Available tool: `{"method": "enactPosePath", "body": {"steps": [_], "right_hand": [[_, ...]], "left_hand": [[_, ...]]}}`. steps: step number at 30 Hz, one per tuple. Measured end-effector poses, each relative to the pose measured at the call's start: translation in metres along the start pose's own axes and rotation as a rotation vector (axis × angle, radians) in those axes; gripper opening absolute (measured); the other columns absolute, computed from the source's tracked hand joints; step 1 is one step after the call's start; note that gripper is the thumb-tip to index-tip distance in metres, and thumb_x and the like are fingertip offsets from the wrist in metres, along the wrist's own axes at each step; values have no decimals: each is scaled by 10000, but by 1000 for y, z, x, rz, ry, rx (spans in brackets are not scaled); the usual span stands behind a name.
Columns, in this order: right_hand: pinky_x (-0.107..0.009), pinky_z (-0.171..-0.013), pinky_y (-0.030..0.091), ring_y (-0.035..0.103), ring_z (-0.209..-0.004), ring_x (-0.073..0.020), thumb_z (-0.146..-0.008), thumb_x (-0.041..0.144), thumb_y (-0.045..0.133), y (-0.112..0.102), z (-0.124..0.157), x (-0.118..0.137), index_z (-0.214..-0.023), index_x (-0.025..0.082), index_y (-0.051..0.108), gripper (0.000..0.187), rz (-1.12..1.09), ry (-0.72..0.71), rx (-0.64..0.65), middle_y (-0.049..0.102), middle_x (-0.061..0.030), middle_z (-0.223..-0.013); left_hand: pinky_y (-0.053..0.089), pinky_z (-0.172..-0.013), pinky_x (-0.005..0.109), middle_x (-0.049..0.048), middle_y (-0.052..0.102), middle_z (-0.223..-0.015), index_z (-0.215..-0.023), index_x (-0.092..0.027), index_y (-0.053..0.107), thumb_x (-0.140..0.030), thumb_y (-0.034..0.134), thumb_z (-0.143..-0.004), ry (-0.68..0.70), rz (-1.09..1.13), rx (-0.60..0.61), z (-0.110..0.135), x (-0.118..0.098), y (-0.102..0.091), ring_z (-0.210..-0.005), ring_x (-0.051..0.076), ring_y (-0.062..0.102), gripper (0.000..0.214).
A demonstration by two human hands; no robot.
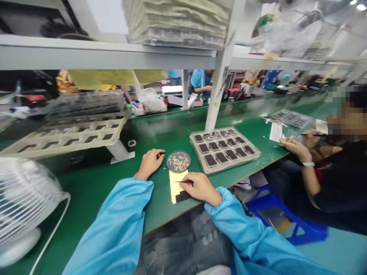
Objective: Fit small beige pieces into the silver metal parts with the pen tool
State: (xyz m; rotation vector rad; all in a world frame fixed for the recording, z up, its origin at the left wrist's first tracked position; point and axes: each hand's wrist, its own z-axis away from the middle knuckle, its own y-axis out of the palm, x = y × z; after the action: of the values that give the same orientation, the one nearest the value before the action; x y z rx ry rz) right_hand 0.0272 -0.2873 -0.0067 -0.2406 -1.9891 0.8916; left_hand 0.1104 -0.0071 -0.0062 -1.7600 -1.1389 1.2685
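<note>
Right hand (200, 187) is gripping dark tweezers (185, 181) over a yellow card (175, 187) while the left hand (150, 162) is resting, released, on the green bench (160, 194)
The tweezers are pointing leftward across the card, below a round dish (178, 161) that is holding many small pale pieces (180, 162) and meeting the card's far end; a dark flat piece (181, 196) is lying at its near end, by the right hand. The left hand is lying just left of the dish, fingers loosely bent, and a tray (210, 169) of dark rectangular parts (221, 157) is sitting to the dish's right
</note>
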Motion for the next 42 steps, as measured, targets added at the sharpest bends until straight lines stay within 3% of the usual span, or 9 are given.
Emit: {"method": "enactPosePath", "body": {"steps": [5,12,23,31,42], "right_hand": [[-221,-740,458,720,-824,-149,-931,349,732,1,0,-2,-886,243,785,127,23,-37,-8,787,9,-862],[-205,-741,451,710,-815,-135,-938,387,724,2,-3,-6,-851,244,748,169,45,-60,-9,758,36,-820],[-207,-709,426,692,-797,-124,-930,402,718,6,-3,-9,-859,259,743,162,77,-65,-22,734,51,-791],[-222,-718,434,727,-882,-147,-951,436,691,3,-4,-8,-906,260,756,193,100,-64,12,779,29,-893],[-231,-723,425,737,-929,-147,-960,493,668,5,-7,-11,-979,271,767,243,89,-15,43,788,37,-939]], "left_hand": [[466,-797,355,79,716,-947,-1223,-185,759,-397,485,-951,5,1,12,-2,7,0,-921,261,651,441],[471,-756,343,60,715,-998,-1249,-242,750,-480,466,-960,-23,-37,49,-11,22,8,-926,246,658,470],[462,-774,335,46,711,-1021,-1255,-268,741,-500,460,-977,-50,-48,64,-10,20,8,-953,242,650,459],[452,-760,301,24,699,-1042,-1261,-284,736,-490,479,-969,-80,-87,87,-12,21,5,-955,226,646,440],[476,-751,321,48,698,-1075,-1294,-267,719,-573,399,-968,-111,-113,150,-18,20,2,-974,253,652,550]]}}
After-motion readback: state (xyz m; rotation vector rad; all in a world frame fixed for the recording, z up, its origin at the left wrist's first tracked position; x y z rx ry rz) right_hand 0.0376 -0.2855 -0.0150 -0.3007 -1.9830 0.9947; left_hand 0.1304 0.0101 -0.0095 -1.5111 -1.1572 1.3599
